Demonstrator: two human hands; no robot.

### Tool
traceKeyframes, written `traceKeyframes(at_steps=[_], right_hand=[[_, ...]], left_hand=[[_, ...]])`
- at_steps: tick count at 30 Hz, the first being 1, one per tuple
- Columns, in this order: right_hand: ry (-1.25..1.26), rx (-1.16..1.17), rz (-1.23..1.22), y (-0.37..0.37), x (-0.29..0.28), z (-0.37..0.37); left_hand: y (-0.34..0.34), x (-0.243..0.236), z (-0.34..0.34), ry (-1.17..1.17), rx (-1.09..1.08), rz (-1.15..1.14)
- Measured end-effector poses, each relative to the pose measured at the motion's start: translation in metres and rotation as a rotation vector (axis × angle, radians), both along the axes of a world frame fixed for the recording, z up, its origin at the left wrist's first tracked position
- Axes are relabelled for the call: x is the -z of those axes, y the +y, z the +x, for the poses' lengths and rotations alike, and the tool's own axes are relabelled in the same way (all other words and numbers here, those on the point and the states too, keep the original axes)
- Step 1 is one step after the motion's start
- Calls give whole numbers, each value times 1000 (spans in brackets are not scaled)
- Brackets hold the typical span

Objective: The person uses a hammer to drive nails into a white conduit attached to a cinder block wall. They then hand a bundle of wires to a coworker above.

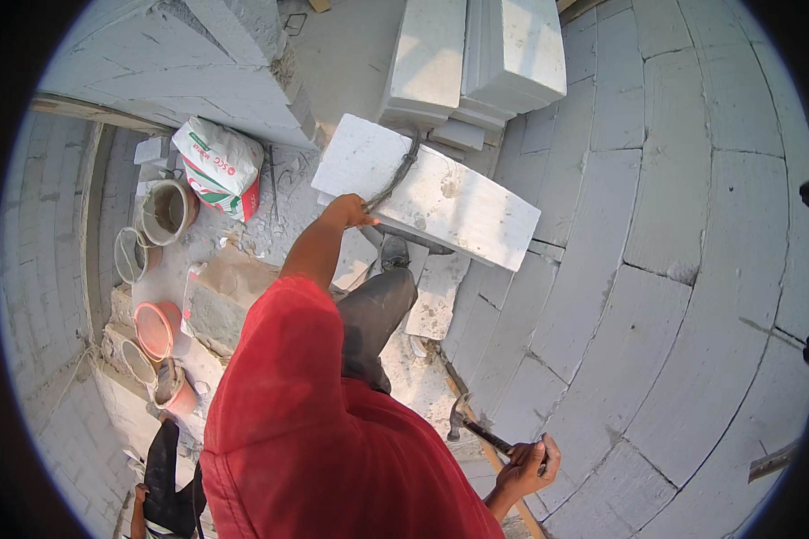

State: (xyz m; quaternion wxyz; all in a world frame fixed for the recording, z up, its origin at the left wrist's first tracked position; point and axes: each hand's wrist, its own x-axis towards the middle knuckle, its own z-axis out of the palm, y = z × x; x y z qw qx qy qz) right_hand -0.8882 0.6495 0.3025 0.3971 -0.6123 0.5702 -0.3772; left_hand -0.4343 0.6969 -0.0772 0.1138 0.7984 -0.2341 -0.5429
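My right hand [530, 463] is wrapped round the black handle of a claw hammer [487, 437]. The hammer's metal head points left, beside the block wall at my right. My left arm reaches forward, and my left hand [346, 212] is closed at the near edge of a long white block [449, 193]. A dark twisted cord [395, 175] runs over the block's top face and ends in that hand. The block lies at a slant in front of my shoe [395, 252]; what carries it from below is mostly hidden.
A wall of large pale blocks [638, 216] rises close on my right. More blocks [512, 54] are stacked ahead. To the left stand a white and red sack [220, 162], a grey bucket [168, 213] and a red bucket [157, 329]. Another person [166, 481] is at lower left.
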Motion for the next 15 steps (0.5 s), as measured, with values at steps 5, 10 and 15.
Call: traceKeyframes(at_steps=[5,10,15], right_hand=[[198,212,151,142,20,-20],[388,296,-41,206,17,-41],[141,465,56,207,-5,-12]], left_hand=[[42,26,5,-373,6,131],[44,7,8,-421,-215,-96],[28,-75,-81,-378,-28,-698]])
